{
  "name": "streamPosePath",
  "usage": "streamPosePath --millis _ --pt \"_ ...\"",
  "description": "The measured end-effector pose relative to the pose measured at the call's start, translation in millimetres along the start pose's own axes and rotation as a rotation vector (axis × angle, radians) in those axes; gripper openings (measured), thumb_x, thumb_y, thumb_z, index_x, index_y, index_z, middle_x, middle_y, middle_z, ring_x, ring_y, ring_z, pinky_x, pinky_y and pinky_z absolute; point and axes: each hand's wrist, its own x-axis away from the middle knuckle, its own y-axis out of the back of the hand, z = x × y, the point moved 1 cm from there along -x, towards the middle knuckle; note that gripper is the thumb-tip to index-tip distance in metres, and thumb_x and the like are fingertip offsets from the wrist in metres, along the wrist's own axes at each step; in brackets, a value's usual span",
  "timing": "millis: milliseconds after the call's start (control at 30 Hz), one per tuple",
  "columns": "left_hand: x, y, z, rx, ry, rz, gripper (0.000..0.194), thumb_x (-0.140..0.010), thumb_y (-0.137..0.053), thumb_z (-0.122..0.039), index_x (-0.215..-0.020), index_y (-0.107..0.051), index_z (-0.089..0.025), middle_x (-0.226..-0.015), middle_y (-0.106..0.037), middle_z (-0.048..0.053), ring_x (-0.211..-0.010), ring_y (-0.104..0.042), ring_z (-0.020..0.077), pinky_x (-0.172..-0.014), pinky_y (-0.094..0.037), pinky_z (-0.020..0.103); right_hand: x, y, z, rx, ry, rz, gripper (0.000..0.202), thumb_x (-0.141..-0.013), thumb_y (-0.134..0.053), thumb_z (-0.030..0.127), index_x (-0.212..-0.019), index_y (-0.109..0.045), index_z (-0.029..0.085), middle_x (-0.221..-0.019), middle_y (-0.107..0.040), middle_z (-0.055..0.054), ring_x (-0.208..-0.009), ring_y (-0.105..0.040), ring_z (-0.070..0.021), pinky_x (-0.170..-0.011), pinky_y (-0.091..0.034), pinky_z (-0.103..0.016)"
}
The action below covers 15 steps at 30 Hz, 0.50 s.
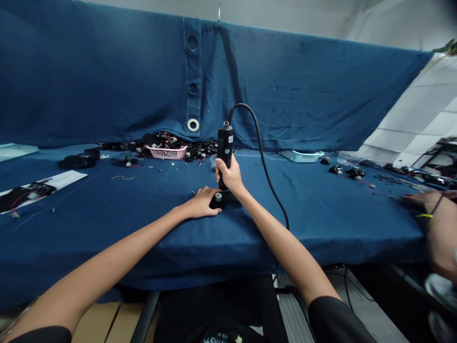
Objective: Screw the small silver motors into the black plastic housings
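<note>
My right hand is wrapped round a black corded electric screwdriver, held upright with its lower end down. Right beneath it, a black plastic part with a small round silvery piece lies on the blue cloth. My left hand grips this part from its left side, thumb at the front edge and fingers behind. The screwdriver's tip is hidden, so I cannot tell whether it touches the part.
A pink basket heaped with small wired parts stands at the back, a pale green basket right of it. The screwdriver's cable loops down to the table's front. Another person's arm reaches in at the right. Black parts lie left.
</note>
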Motion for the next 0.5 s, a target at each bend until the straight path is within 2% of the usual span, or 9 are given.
streamPosePath --millis 500 --pt "0.7 -0.9 1.3 -0.012 -0.041 0.005 0.059 -0.082 -0.064 -0.046 -0.134 -0.047 -0.021 -0.134 -0.056 0.012 -0.124 -0.049 0.0336 -0.106 -0.037 0.05 0.7 0.2 -0.7 -0.012 -0.005 -0.02 0.038 -0.084 -0.064 0.055 -0.09 -0.042 0.024 -0.053 -0.051 0.011 -0.035 -0.045 -0.0065 -0.036 -0.04 -0.02"
